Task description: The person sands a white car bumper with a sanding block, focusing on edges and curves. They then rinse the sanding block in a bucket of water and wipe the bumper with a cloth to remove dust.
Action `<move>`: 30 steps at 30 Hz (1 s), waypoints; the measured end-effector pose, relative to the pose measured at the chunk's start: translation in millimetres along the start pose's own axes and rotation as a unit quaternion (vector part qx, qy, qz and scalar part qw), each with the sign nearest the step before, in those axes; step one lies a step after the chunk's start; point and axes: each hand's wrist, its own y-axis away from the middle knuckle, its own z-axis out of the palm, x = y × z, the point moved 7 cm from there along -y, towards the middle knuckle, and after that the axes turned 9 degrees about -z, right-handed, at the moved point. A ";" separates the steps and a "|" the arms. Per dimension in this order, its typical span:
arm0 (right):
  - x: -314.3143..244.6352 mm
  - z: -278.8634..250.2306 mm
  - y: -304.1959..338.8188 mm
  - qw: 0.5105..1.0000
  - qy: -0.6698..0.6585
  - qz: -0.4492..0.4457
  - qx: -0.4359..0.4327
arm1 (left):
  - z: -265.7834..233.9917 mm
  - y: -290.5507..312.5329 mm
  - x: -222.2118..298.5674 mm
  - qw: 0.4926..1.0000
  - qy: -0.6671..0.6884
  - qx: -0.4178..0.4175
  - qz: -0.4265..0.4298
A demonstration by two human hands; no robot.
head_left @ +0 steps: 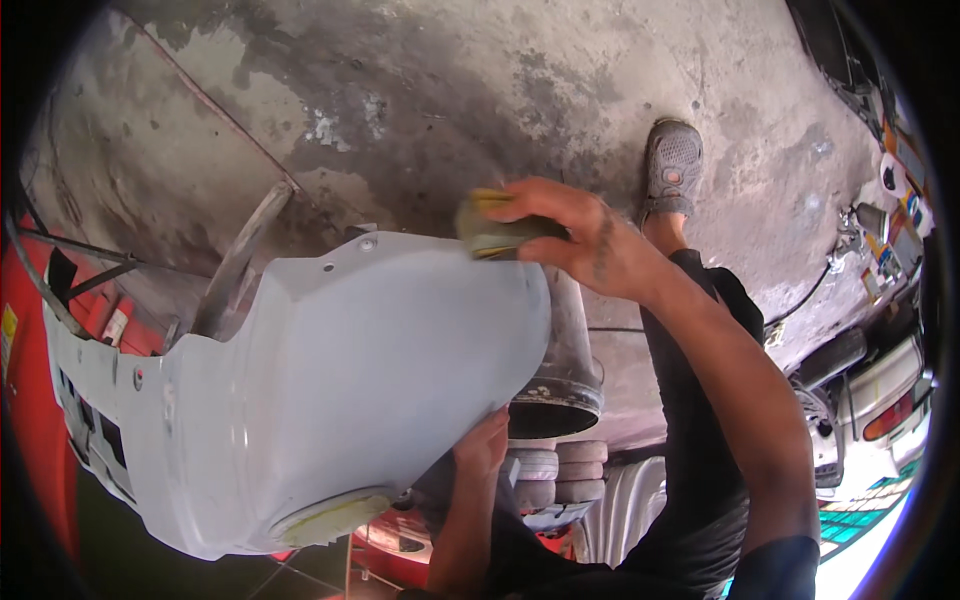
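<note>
A grey-primed car bumper (370, 340) stretches from the left to the middle, its smooth rounded end towards me. My right hand (575, 225) is closed round a yellowish-green sanding pad (490, 236), slightly blurred, at the far edge of the bumper's rounded end. At the near edge of that end, my left hand (483, 443) grips the bumper, with some of its fingers hidden beneath. A pale yellow-green patch (335, 518) shows low on the bumper.
A metal stand leg (240, 260) rises beyond the bumper, next to red bodywork (30, 370) at far left. Beside the rounded end is a dark cylindrical bin (560, 390). Stacked tires (580, 470) lie behind it. Car parts and tools line the right; my shoe (674, 160) rests on stained concrete.
</note>
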 end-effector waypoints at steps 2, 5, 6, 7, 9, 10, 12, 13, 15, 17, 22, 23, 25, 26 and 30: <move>5.2 -13.2 30.6 0.999 0.016 0.039 0.023 | -2.4 1.2 -0.9 1.000 -0.008 0.004 0.010; 10.0 -17.6 75.8 0.985 0.101 0.137 0.000 | 3.4 -1.6 3.5 0.999 0.033 -0.026 -0.005; 4.1 -13.8 82.7 0.985 0.116 0.123 0.042 | 2.5 0.5 4.9 0.999 0.034 -0.028 -0.003; -1.7 -10.6 88.0 0.981 0.132 0.110 0.085 | 2.1 0.2 4.1 0.999 0.037 -0.030 -0.004; -8.2 -6.2 78.2 0.978 0.148 0.056 0.134 | 3.7 -0.6 3.6 0.999 0.037 -0.033 -0.005; -10.5 2.4 54.3 0.979 0.147 0.018 0.138 | 3.4 -0.3 3.4 0.999 0.035 -0.032 -0.008; -9.9 5.9 30.5 0.979 0.140 -0.011 0.148 | 4.4 -0.5 1.7 0.999 0.039 -0.029 -0.014; -3.2 7.7 24.6 0.980 0.126 -0.005 0.152 | 3.0 -0.5 0.6 0.999 0.041 -0.022 -0.013; 1.5 10.6 35.2 0.981 0.111 0.022 0.160 | -2.8 -3.3 0.6 0.999 0.026 -0.030 -0.009; -3.7 14.1 73.2 0.979 0.105 0.063 0.160 | -10.3 -4.2 -2.9 0.999 -0.004 -0.051 0.000; 4.9 10.0 36.0 0.977 0.145 0.013 0.153 | -3.1 -1.7 1.7 0.999 -0.023 -0.041 0.005; 6.0 10.5 29.5 0.978 0.144 0.022 0.150 | -3.9 -2.0 1.6 0.999 -0.024 -0.044 0.006; -2.1 13.3 59.4 0.979 0.119 0.042 0.160 | -2.1 -2.5 2.2 0.999 -0.012 -0.033 0.013; -4.6 14.7 73.3 0.979 0.105 0.056 0.167 | -1.2 0.0 2.6 1.000 -0.008 -0.026 0.013; 3.3 14.5 67.8 0.984 0.102 0.038 0.143 | -4.9 -0.8 2.3 0.999 -0.032 -0.027 0.011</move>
